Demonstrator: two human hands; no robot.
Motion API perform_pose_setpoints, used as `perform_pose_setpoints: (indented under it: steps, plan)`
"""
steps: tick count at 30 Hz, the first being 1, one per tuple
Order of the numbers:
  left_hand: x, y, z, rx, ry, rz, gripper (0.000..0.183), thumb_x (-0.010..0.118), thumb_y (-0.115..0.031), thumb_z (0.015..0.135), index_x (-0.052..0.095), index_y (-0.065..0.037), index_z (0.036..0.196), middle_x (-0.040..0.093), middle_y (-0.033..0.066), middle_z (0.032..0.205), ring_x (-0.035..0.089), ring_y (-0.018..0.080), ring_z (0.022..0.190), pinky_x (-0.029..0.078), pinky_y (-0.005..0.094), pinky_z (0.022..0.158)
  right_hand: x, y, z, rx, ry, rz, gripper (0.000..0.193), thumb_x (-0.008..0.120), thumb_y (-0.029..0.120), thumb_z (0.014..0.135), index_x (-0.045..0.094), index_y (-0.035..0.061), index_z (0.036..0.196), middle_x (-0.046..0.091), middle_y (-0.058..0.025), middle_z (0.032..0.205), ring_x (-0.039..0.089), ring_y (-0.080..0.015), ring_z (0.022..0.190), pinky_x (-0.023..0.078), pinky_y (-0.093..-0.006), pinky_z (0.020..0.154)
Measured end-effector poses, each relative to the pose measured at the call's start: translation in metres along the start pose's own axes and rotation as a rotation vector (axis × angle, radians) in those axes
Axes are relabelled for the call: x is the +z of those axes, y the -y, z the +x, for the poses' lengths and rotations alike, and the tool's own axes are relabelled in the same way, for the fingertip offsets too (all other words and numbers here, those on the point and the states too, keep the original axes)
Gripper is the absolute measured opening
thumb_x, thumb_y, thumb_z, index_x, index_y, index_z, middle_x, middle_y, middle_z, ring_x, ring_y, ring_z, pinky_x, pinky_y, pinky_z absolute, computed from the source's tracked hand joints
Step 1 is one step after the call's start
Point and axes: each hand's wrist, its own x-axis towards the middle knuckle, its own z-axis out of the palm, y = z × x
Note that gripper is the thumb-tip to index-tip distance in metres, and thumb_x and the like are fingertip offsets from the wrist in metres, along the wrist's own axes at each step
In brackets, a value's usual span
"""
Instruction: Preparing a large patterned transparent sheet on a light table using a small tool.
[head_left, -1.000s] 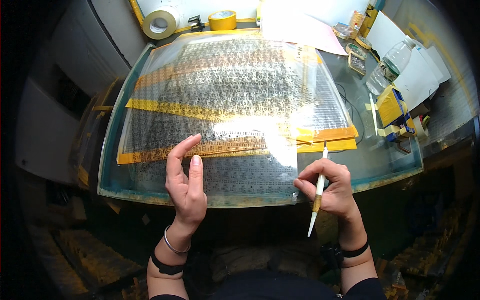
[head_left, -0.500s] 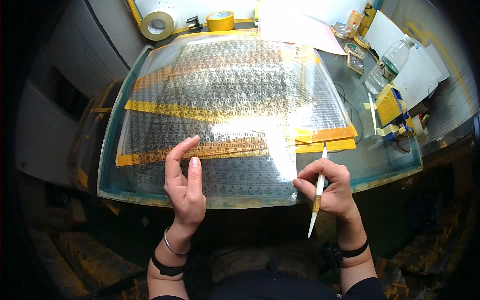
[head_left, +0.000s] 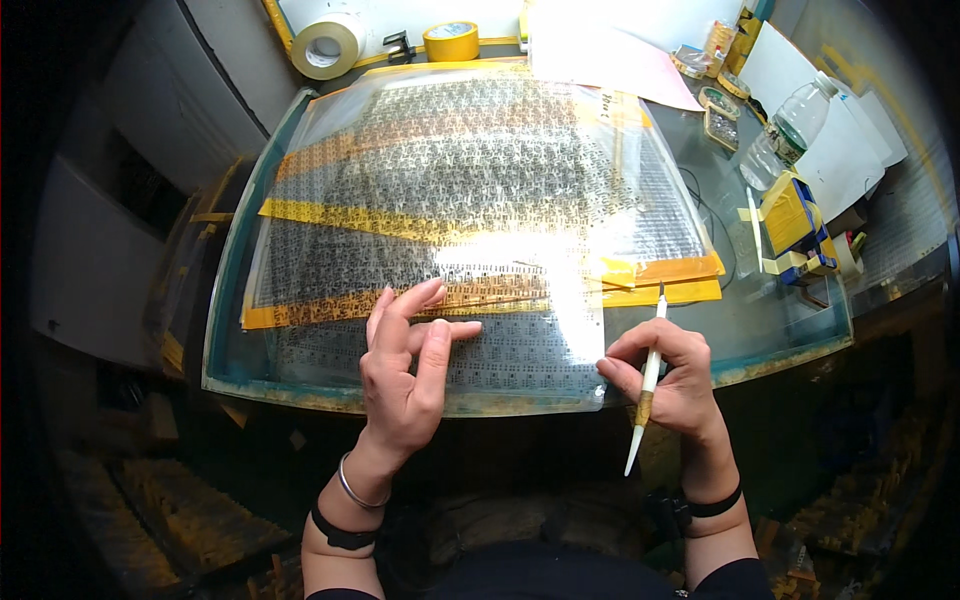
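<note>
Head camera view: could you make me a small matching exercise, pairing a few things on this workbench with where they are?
Things:
1. white tape roll
2. plastic bottle
3. pen-like tool
4. left hand

Places:
A. in the right hand
B. far left corner of the table
C. flat on the patterned clear sheet
D. on the right side, near white papers

Pairs: 1-B, 2-D, 3-A, 4-C

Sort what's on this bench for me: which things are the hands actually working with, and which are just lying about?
In use:
left hand, flat on the clear patterned sheet
right hand, holding the white pen-like tool
lit glass table

Lying about:
two tape rolls
water bottle
yellow-and-blue tape dispenser
loose papers
</note>
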Motion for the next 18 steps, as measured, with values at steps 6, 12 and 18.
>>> perform_pose_setpoints:
  steps: [6,12,18]
  plan:
    - [0.001,-0.003,0.002,0.043,0.077,0.025,0.035,0.044,-0.014,0.097,0.049,0.002,0.127,0.073,0.0116,0.082,0.060,0.0222,0.115,0.020,0.0474,0.114,0.000,0.000,0.000,-0.008,0.003,-0.014,0.012,0.076,0.004,0.077,0.066,-0.0003,0.082,0.068,-0.0091,0.074,0.068,-0.0154,0.067,0.053,-0.0253,0.062]
    - [0.003,-0.001,-0.004,-0.064,-0.096,-0.304,0.035,0.047,-0.006,0.094,0.047,0.002,0.128,0.069,0.0140,0.096,0.060,0.0213,0.107,0.032,0.0420,0.107,0.004,-0.009,-0.008,0.061,-0.160,0.271,0.017,0.064,0.013,0.091,0.061,0.0016,0.104,0.064,-0.0047,0.073,0.062,-0.0111,0.064,0.050,-0.0239,0.057]
    - [0.003,0.005,-0.002,-0.095,-0.177,-0.261,0.037,0.042,0.000,0.093,0.041,0.002,0.130,0.058,0.0149,0.116,0.053,0.0184,0.111,0.038,0.0347,0.101,0.017,0.007,0.005,0.033,-0.269,0.481,0.037,0.046,0.030,0.102,0.054,0.0011,0.124,0.060,-0.0050,0.078,0.054,-0.0085,0.067,0.045,-0.0211,0.062]
